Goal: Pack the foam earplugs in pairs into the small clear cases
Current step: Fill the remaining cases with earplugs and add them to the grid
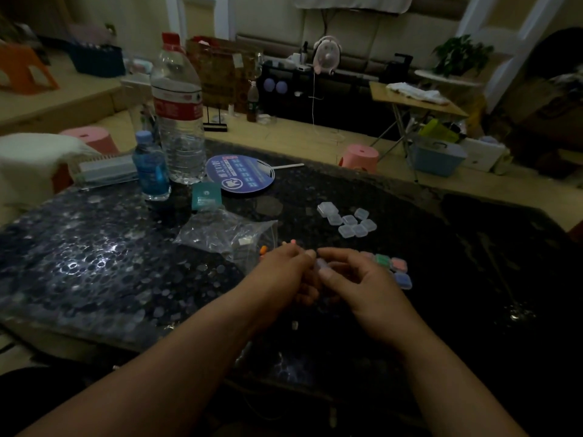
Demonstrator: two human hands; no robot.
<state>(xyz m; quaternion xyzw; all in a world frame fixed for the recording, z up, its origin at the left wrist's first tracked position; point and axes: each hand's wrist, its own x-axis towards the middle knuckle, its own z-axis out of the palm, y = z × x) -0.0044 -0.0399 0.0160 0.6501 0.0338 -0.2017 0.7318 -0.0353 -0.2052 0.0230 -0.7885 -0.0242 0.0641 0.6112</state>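
While I watch through the head camera, the person's left hand (280, 269) and right hand (362, 279) meet over the near middle of the dark table (94, 263). The fingers of both curl round one small clear case (321, 265), pinched between them. Just right of the hands I see filled cases (398, 265), and farther off a cluster of empty cases (347, 223). Loose earplugs (263, 249) lie just left, beside a plastic bag (227, 234).
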